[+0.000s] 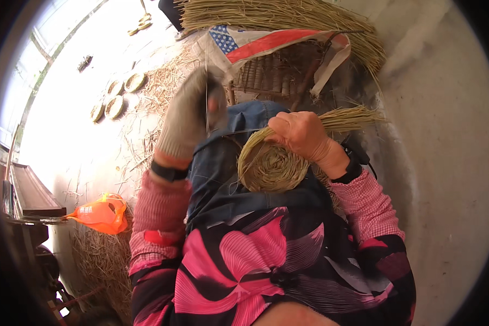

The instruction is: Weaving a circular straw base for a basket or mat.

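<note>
A round, coiled straw basket [273, 165] lies on my denim-covered lap [212, 187]. My right hand [299, 136] is closed on its upper rim, where a loose bundle of straw [350, 117] sticks out to the right. My left hand [193, 111], in a grey knitted glove and blurred, is raised left of the basket with its fingers curled around what looks like a thin strand. A pale line runs from near this hand toward the rim; its exact ends are hard to make out.
Beyond my knees stand a wicker seat [263, 73] with a striped, starred cloth [266, 43] and a large straw pile [288, 15]. Several baskets [114, 107] lie at upper left among scattered straw [144, 130]. An orange plastic bag [100, 214] sits by a brown trough [35, 190] at left.
</note>
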Motion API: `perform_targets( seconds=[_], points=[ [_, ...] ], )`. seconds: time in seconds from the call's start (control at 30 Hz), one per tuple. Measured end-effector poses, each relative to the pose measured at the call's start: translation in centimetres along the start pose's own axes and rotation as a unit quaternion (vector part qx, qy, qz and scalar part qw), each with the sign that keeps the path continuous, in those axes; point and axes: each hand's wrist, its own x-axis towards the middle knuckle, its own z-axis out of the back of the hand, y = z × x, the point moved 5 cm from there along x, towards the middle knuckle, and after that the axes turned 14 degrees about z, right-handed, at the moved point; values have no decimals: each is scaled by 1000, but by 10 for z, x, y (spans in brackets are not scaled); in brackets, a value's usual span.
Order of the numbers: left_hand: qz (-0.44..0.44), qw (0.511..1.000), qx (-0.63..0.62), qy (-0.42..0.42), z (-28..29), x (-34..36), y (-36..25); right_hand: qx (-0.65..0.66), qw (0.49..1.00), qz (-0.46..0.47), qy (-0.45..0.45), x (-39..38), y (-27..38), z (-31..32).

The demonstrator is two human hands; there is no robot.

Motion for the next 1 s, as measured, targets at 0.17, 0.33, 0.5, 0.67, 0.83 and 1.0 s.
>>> perform_targets(
  seconds=[0.17, 0.33, 0.5, 0.67, 0.83, 1.0],
  points=[
    [-58, 832, 551, -13, -13, -50, 20, 24, 999, -41, 24, -19, -4, -13],
    [32, 600, 775, -193, 91, -90, 31, 33, 997, -65, 2, -30, -1, -15],
    [46, 822, 392, -410, 226, -175, 8, 49, 995, -89, -19, -36, -2, -16],
    [-318, 782, -358, -399, 298, -271, -36, 106, 985, -111, -81, -34, 2, -14],
    [-242, 897, -239, -282, 298, -293, -86, 125, 990, -60, -38, -27, 14, -19],
    [-167, 822, -139, -526, 303, -346, -82, 181, 978, -84, -58, -33, 16, -23]
  ],
)
